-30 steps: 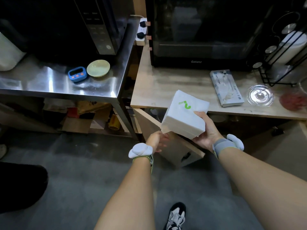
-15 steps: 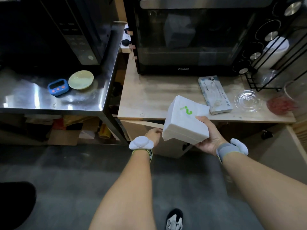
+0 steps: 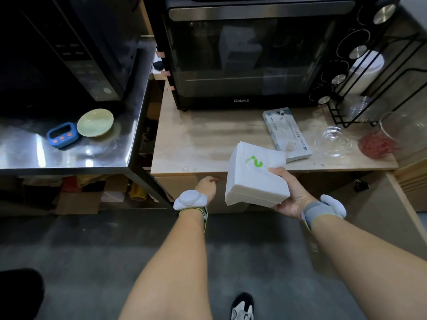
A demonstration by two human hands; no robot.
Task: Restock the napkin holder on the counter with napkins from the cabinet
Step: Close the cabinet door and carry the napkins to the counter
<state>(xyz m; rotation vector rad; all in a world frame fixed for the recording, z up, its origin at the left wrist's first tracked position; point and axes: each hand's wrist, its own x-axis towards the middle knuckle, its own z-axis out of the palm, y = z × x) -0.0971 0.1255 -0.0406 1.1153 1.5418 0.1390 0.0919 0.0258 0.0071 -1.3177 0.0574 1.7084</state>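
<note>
Below a black oven (image 3: 245, 58), a wooden bench (image 3: 203, 139) carries a glove box (image 3: 286, 135) and glass dish (image 3: 332, 142) — a steel table (image 3: 69, 153) stands alongside, over grey floor. Napkins (image 3: 256, 176), a white stack with a green mark, sit in the right hand (image 3: 288, 195), fingers clasped around its near corner, just off the bench edge. Left hand (image 3: 206, 184) — fingers curled — presses against the cabinet door (image 3: 182, 183), arm extended.

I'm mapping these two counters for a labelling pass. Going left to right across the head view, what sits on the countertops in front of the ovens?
Blue timer → green dish → stack of napkins held in the right hand → flat packet → clear glass dish → glass jar with red contents.
</note>
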